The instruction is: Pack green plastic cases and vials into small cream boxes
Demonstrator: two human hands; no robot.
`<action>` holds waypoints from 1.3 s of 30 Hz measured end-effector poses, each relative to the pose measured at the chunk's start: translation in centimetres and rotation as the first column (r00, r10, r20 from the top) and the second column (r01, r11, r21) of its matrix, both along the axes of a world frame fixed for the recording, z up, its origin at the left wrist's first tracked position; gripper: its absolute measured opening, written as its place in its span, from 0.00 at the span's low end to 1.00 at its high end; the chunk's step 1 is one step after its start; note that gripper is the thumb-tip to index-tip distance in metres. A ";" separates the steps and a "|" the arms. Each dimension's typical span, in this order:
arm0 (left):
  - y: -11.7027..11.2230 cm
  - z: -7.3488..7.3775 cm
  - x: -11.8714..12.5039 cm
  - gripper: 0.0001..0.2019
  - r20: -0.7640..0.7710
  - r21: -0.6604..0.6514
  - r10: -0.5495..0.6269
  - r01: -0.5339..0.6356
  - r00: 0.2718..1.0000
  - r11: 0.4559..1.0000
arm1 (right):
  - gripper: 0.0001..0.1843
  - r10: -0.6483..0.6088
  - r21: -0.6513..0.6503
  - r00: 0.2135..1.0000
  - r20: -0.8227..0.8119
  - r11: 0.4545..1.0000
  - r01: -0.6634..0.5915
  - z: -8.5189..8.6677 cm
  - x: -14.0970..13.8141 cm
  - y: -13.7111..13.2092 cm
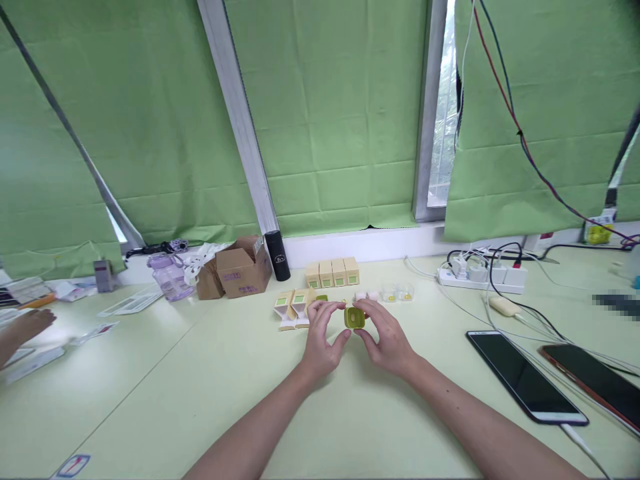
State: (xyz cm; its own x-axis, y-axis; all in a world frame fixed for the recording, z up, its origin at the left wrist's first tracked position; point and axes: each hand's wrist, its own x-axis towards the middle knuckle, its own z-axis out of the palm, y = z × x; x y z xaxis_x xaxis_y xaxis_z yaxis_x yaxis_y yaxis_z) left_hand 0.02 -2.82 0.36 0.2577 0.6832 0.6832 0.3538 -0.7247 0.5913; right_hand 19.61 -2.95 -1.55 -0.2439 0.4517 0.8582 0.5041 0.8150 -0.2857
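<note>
Between both hands is a small olive-green square container (pixel 355 318), tilted so its hollow inside faces me. My left hand (pixel 323 343) pinches its left side with thumb and fingers. On the opposite side, the thumb and fingers of my right hand (pixel 389 339) grip it. Just beyond the left hand stand two opened cream cartons (pixel 293 301) with green labels. Another green piece (pixel 321 298) lies behind the left fingers, partly hidden. Past the right hand are small pinkish-white pieces (pixel 367 295) and clear plastic cups (pixel 397 292) with yellow bits inside.
Several closed cream cartons (pixel 333 273) stand in a row at the back. Left of them are a black cylinder (pixel 277 255), a cardboard box (pixel 244 270) and a purple bottle (pixel 170 277). A power strip (pixel 483 277), cables and phones (pixel 525 373) occupy the right. Another person's hand (pixel 27 327) is far left.
</note>
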 end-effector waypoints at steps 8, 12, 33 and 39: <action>0.4 -0.3 0.1 0.17 -0.037 0.076 0.020 -0.017 0.999 0.997 | 0.24 0.008 0.097 1.000 0.028 0.995 -0.011 0.2 0.1 0.0; 0.3 -0.1 0.0 0.17 -0.042 0.091 0.016 -0.012 0.999 0.996 | 0.17 -0.015 0.119 0.998 0.059 0.993 0.008 0.4 0.1 -0.1; 0.5 -0.6 -0.1 0.17 -0.031 0.127 0.033 -0.029 0.999 0.991 | 0.17 -0.052 0.184 0.994 0.099 0.982 0.033 0.6 -0.3 -0.2; 0.5 -0.5 0.0 0.17 -0.018 0.125 0.034 -0.032 0.999 0.992 | 0.15 -0.039 0.155 0.997 0.070 0.988 0.028 0.4 -0.2 -0.1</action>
State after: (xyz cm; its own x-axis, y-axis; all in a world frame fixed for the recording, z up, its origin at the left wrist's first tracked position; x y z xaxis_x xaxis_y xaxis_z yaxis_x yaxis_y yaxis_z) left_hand -0.02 -2.36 -0.15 0.2507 0.6017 0.7583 0.3893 -0.7799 0.4901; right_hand 19.44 -3.07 -1.13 -0.2950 0.3251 0.8985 0.5469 0.8285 -0.1202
